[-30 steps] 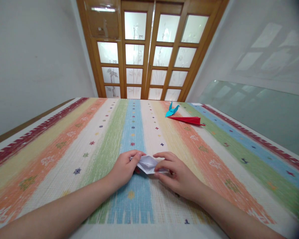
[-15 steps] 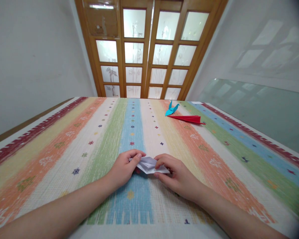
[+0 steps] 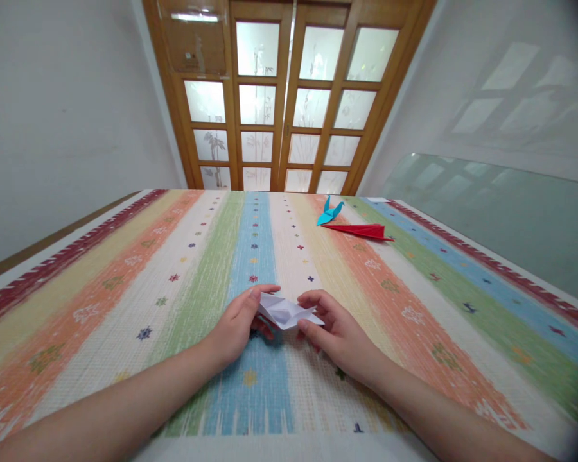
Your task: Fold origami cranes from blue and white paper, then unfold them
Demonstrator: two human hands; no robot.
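Lifted slightly, white folded paper (image 3: pixel 286 311) seemingly pinched between left hand (image 3: pixel 236 324) and right hand (image 3: pixel 334 330).

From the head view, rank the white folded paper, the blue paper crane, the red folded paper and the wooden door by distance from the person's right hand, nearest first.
1. White folded paper: held in the right hand, just to its left.
2. Red folded paper: flat on the cloth, ahead and slightly right.
3. Blue paper crane: just beyond the red one's left end; nearly too close to call.
4. Wooden door: behind the table's far edge.
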